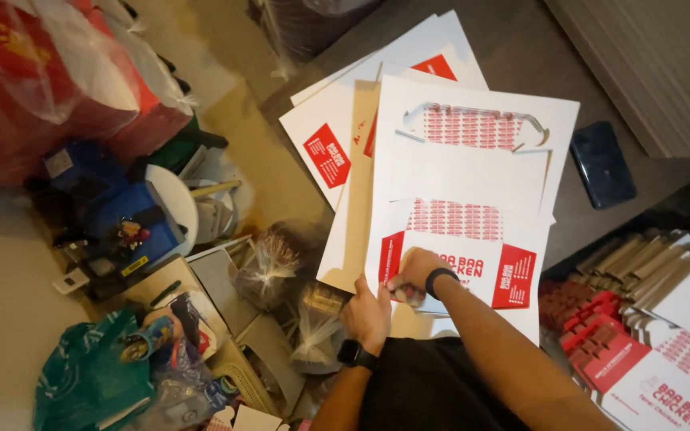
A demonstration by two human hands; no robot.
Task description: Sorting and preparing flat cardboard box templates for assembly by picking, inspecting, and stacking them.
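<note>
Right now the person is working at the near edge of a flat, unfolded carton sheet [473, 183], white with red printed panels, lying on top of a loose fan of similar sheets [337, 128]. Both hands are meeting at that edge: the left hand [367, 313], wearing a dark watch, is curling its fingers closed on the edge of the sheet, and the right hand [414, 275], with a black band at the wrist, is closing narrowly over the same spot, thumb pressing down on a flap. The step in hand looks like the first fold or the lifting of the top sheet; it is too small to tell which. Any further move here would call for a firm pinch on one sheet only, since the sheets below are lying loose and could be dragged along.

The sheets are resting on a grey floor [521, 48] in a crowded room. A dark phone [602, 164] is lying just beside the fan. Folded red and white cartons [648, 351] are stacking up on the right. Red plastic bags [49, 72], a blue item [121, 215] and clear bags [277, 263] are crowding the left.
</note>
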